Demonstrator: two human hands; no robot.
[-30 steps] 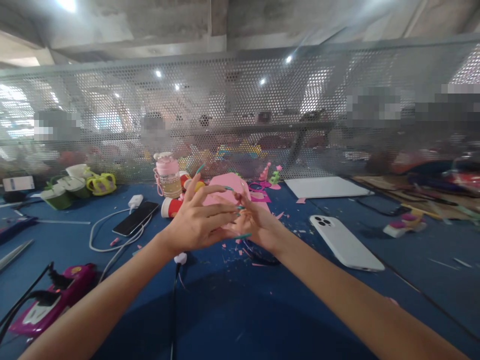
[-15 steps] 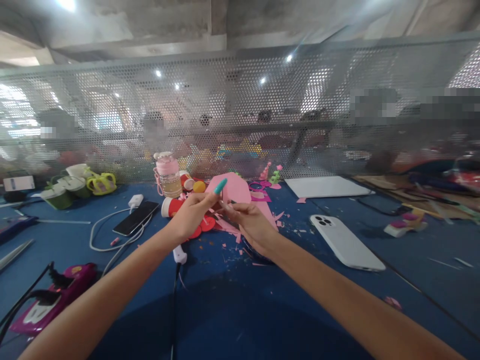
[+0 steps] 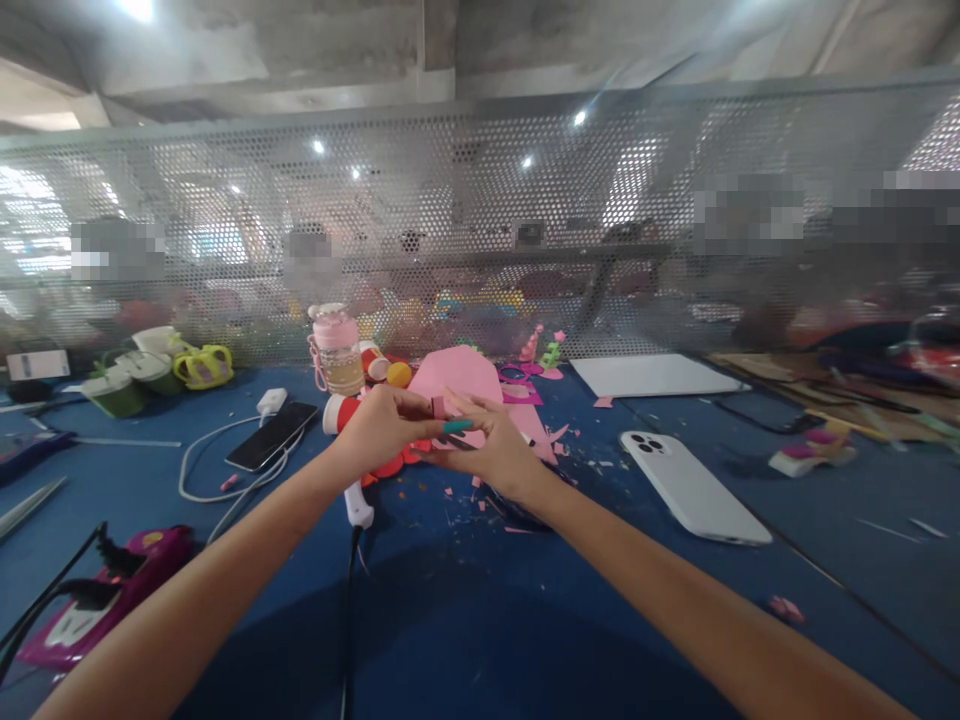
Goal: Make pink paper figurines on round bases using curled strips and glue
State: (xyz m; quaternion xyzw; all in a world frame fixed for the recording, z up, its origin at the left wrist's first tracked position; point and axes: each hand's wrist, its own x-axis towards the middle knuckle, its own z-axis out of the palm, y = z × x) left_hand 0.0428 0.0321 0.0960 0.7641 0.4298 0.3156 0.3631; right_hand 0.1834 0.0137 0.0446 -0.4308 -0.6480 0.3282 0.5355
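Blue felt-like table top (image 3: 465,620), speckled with small pink paper scraps (image 3: 480,495). Flat pink paper sheet (image 3: 461,378) behind the hands, red cut-out shapes (image 3: 394,463) under them. Left hand (image 3: 379,430) and right hand (image 3: 491,450): long teal painted nails (image 3: 457,426); small pink piece (image 3: 437,406) at the left fingertips. White slab phone (image 3: 694,487) with black camera lenses, black slab phone (image 3: 274,436) on a white cable (image 3: 206,470). Pink-capped clear bottle (image 3: 336,350) with yellowish liquid. Magenta-and-white small appliance (image 3: 112,595), black cord. Yellow-green plastic cups (image 3: 202,367). Grey perforated metal screen (image 3: 480,220), dot-hole pattern. White flat board (image 3: 649,374).
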